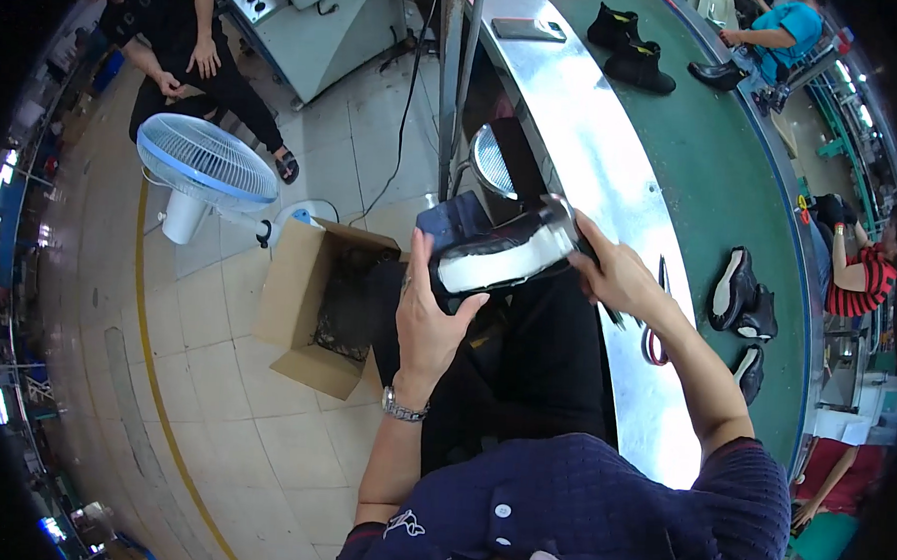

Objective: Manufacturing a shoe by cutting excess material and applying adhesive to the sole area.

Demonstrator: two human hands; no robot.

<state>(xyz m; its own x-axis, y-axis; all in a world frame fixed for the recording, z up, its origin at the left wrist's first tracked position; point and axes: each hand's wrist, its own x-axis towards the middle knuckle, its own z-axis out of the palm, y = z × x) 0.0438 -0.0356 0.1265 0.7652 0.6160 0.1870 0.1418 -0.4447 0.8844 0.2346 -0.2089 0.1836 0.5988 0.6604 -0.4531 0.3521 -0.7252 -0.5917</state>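
Note:
A black shoe upper [504, 262] lies tilted over my lap, its white underside turned up. My left hand [430, 324] grips its near left end, thumb along the lower edge and fingers up the side. At the opposite end, my right hand [619, 272] is closed around a hand tool [561, 223] with a metal head, which touches or nearly touches the shoe. Its exact kind is hard to make out. Just behind the shoe stands a dark blue block-like thing [453, 217], partly hidden.
An open cardboard box [298, 288] with dark contents stands left of my legs, near a blue-white fan [208, 169]. Red-handled scissors [654, 347] and a phone [528, 29] lie on the metal ledge [614, 157]. Black shoes [733, 289] rest on the green belt [693, 181]. Other people sit around.

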